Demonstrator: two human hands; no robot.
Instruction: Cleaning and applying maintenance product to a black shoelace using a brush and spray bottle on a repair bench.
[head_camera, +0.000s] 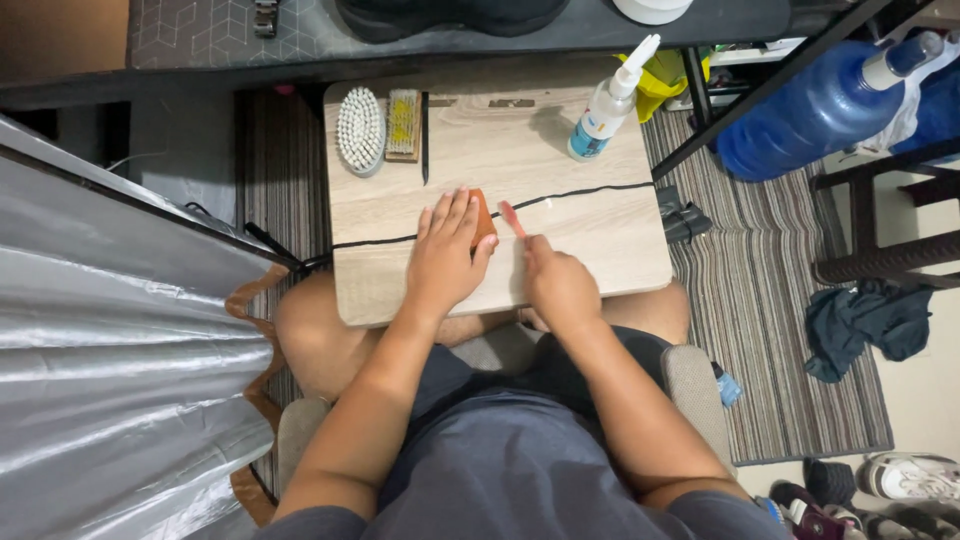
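Your left hand (447, 255) lies flat, fingers together and stretched forward, pressing a small orange-brown block (484, 220) against the pale wooden lap board (600, 240) resting on your knees. Your right hand (558, 285) is curled closed around the handle of a small brush with a pink head (510, 217), whose tip sits just beside the block; whether the bristles touch it is hard to tell from here. A thin black cord (590, 190) runs across the board under your left hand. Near the far edge lie an oval white-bristled brush (361, 130), a wooden-backed brush with yellowish bristles (404, 123) just beside it, and a tilted white spray bottle (607, 105).
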